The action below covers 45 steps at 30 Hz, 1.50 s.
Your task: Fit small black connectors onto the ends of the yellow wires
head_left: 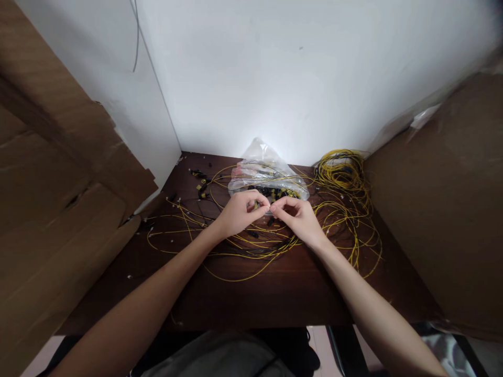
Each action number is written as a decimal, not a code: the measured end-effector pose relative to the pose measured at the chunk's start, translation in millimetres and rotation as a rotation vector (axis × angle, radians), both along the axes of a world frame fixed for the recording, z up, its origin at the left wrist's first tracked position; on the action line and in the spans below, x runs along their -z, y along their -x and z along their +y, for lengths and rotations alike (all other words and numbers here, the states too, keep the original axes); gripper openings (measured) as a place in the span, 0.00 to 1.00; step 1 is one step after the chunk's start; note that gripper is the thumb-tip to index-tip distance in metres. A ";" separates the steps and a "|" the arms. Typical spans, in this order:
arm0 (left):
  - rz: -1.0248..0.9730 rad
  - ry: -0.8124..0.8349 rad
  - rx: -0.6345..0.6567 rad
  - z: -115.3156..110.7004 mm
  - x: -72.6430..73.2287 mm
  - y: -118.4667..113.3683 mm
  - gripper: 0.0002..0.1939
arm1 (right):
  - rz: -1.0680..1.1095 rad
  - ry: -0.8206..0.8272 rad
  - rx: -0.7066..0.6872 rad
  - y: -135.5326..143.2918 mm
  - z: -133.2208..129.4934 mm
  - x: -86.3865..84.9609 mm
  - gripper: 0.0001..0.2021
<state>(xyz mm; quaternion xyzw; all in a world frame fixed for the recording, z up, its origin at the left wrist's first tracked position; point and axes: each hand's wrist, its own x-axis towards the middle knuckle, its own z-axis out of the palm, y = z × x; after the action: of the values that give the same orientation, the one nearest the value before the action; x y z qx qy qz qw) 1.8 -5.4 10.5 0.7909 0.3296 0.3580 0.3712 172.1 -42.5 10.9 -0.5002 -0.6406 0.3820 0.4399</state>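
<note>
My left hand (243, 210) and my right hand (294, 213) meet fingertip to fingertip over the middle of the table. Each has thumb and forefinger pinched together; whatever is between them is too small to make out. Just behind the fingers lies a clear plastic bag (264, 173) with black and yellow small parts (280, 193) at its mouth. Thin yellow and black wires (271, 255) run in loose loops beneath both hands. To the right the yellow wires gather into a coiled bundle (341, 173).
The dark brown table (251, 301) backs onto a white wall (275, 78). Cardboard stands on the left (58, 173) and on the right (440, 209), hemming in the work area. Several small black and yellow pieces (202, 186) and white bits lie scattered at the left.
</note>
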 end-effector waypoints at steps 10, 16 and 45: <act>0.006 -0.005 0.016 -0.6 0.2 0.1 0.05 | -0.042 -0.019 0.009 0.2 -0.9 1.5 0.07; 0.018 -0.024 0.020 0.1 1.0 0.3 0.07 | -0.039 -0.026 0.006 0.0 -1.1 1.5 0.09; 0.149 -0.165 0.008 -3.9 4.6 0.6 0.06 | -0.335 -0.257 -0.048 2.0 -3.3 -0.8 0.05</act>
<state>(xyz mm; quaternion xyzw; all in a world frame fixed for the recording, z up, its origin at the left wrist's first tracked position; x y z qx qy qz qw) 1.3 -9.3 6.0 0.8444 0.3224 0.3229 0.2806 170.0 -45.7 11.7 -0.4811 -0.7599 0.2191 0.3781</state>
